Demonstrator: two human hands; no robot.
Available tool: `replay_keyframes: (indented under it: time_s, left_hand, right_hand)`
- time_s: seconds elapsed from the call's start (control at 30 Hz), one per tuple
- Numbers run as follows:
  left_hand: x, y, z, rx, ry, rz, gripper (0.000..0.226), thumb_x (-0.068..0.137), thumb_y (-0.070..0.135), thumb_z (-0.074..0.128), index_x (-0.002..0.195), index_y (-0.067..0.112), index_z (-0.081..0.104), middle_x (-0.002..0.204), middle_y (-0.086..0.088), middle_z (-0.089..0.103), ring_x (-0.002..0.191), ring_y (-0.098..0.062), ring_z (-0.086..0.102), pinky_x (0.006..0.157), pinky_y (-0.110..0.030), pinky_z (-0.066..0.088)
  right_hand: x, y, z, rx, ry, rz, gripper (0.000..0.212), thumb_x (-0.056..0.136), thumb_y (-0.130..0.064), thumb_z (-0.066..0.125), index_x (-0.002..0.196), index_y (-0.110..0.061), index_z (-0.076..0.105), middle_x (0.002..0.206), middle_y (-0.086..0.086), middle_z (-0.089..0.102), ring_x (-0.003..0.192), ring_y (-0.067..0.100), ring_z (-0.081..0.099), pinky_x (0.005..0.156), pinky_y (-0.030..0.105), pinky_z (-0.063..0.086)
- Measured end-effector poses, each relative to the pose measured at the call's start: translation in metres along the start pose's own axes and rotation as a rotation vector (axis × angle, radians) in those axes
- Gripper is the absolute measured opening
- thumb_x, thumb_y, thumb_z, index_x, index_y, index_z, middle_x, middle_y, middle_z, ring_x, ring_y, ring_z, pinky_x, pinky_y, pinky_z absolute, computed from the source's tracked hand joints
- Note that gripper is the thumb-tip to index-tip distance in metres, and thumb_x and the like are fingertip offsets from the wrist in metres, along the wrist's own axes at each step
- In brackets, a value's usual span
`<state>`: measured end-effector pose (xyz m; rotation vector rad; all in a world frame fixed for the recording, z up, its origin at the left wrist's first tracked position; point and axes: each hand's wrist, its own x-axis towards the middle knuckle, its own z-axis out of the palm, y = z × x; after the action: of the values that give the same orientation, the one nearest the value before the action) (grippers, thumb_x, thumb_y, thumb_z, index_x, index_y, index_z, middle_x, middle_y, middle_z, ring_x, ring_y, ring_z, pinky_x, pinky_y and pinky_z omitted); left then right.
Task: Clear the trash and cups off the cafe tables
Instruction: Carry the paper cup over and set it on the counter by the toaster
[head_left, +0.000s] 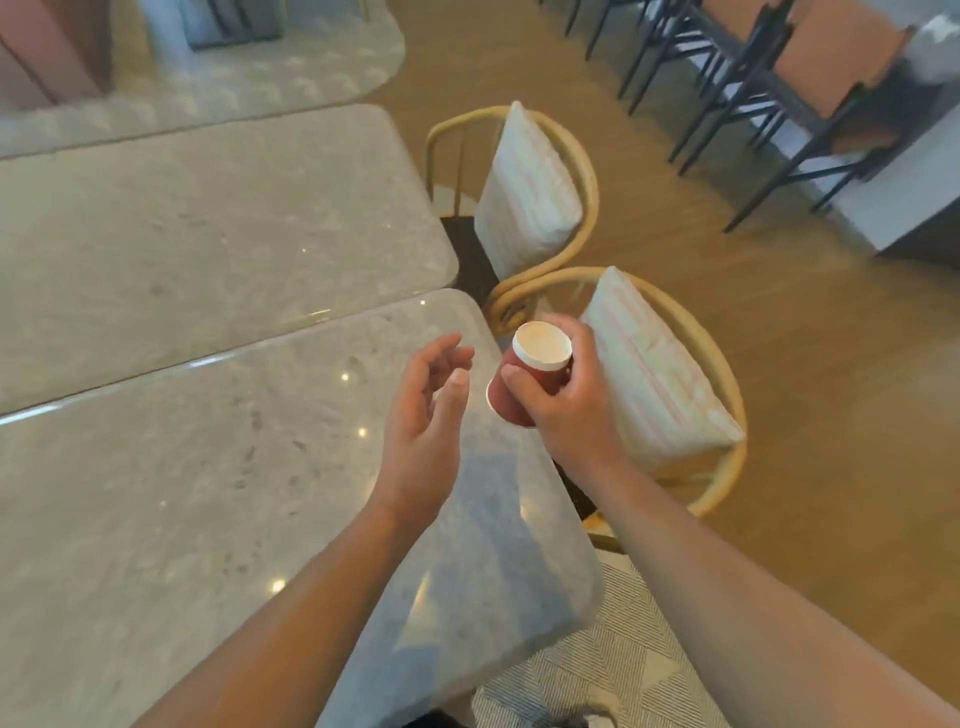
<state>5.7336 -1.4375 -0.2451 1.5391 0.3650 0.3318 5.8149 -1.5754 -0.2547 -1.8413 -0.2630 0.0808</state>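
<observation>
Two bare hands were raised over the right edge of the nearest tabletop (208, 493), a pale speckled stone slab with rounded corners, seen from the head camera. The right hand (566, 410), at the middle of the frame, was clamped round a red paper cup (542, 347), thumb across its side and fingers curled behind it. The cup was held off the tabletop, just past the slab's right edge, tilted so that its round white end faced the camera. Whether it was one cup or several nested together could not be told. The left hand (428, 415) hung just left of the cup, not touching it, fingers apart and loosely bent, palm turned toward the cup, holding nothing.

A second stone tabletop (208, 234) lay beyond the first across a narrow gap, and a third (234, 88) showed in the upper left. To the right of the tabletops stood two rattan chairs, the nearer (727, 384) behind the right hand, the farther (589, 171) above it, each with a striped cushion propped upright. Dark-legged chairs (753, 78) lined the upper right on a wooden floor (805, 338). A patterned rug (623, 649) lay at the bottom edge.
</observation>
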Motion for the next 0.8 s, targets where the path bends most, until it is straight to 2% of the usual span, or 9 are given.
replay_keyframes:
  time_s: [0.13,0.27,0.37,0.47,0.53,0.63,0.8]
  left_hand:
    - [-0.026,0.016,0.080,0.055,-0.136,0.012,0.030,0.102,0.049,0.047,0.131,0.047,0.054,0.124,0.025,0.064,0.124,0.000,0.061,0.110,-0.038,0.054]
    - [-0.064,0.030,0.161,0.048,-0.295,0.065,0.033,0.097,0.056,0.048,0.130,0.050,0.053,0.123,0.029,0.064,0.125,-0.001,0.061,0.110,-0.038,0.054]
    - [-0.099,0.039,0.226,0.060,-0.394,0.098,0.026,0.105,0.045,0.048,0.131,0.053,0.052,0.125,0.029,0.063,0.125,0.000,0.060,0.112,-0.038,0.052]
    - [-0.139,0.048,0.292,0.045,-0.492,0.125,0.026,0.108,0.037,0.047,0.130,0.048,0.054,0.124,0.024,0.065,0.124,-0.003,0.062,0.111,-0.043,0.052]
    - [-0.167,0.053,0.335,0.022,-0.535,0.152,0.028,0.104,0.038,0.047,0.131,0.043,0.056,0.123,0.019,0.067,0.123,-0.005,0.062,0.111,-0.046,0.052]
    - [-0.212,0.058,0.398,0.003,-0.620,0.168,0.032,0.103,0.040,0.048,0.134,0.038,0.057,0.124,0.018,0.068,0.123,-0.004,0.063,0.109,-0.047,0.054]
    - [-0.279,0.061,0.487,-0.022,-0.817,0.205,0.039,0.103,0.044,0.049,0.138,0.030,0.058,0.127,0.014,0.067,0.124,-0.006,0.063,0.109,-0.048,0.054]
  right_hand:
    - [-0.033,0.007,-0.090,-0.021,0.144,-0.010,0.058,0.084,-0.042,0.080,0.132,-0.036,0.049,0.113,-0.042,0.055,0.111,-0.012,0.057,0.084,0.003,0.046]
    - [-0.076,0.017,-0.183,0.039,0.299,0.007,0.059,0.077,-0.047,0.077,0.129,-0.034,0.052,0.111,-0.034,0.059,0.105,-0.006,0.060,0.081,0.008,0.048]
    - [-0.116,0.027,-0.257,0.057,0.418,0.018,0.053,0.078,-0.037,0.081,0.124,-0.033,0.055,0.109,-0.032,0.060,0.101,-0.005,0.061,0.081,0.007,0.047]
    - [-0.160,0.038,-0.331,0.053,0.539,0.043,0.050,0.080,-0.029,0.082,0.123,-0.030,0.056,0.109,-0.033,0.060,0.101,-0.004,0.061,0.084,0.008,0.046]
    - [-0.192,0.045,-0.377,0.052,0.619,0.060,0.051,0.079,-0.033,0.081,0.123,-0.030,0.056,0.109,-0.034,0.059,0.101,-0.005,0.060,0.084,0.009,0.046]
    - [-0.243,0.054,-0.442,0.038,0.731,0.103,0.051,0.076,-0.040,0.078,0.122,-0.035,0.055,0.108,-0.036,0.058,0.101,-0.004,0.060,0.085,0.011,0.046]
    - [-0.324,0.061,-0.530,-0.019,0.932,0.162,0.045,0.081,-0.039,0.078,0.118,-0.045,0.053,0.108,-0.032,0.062,0.100,-0.006,0.062,0.083,0.007,0.045]
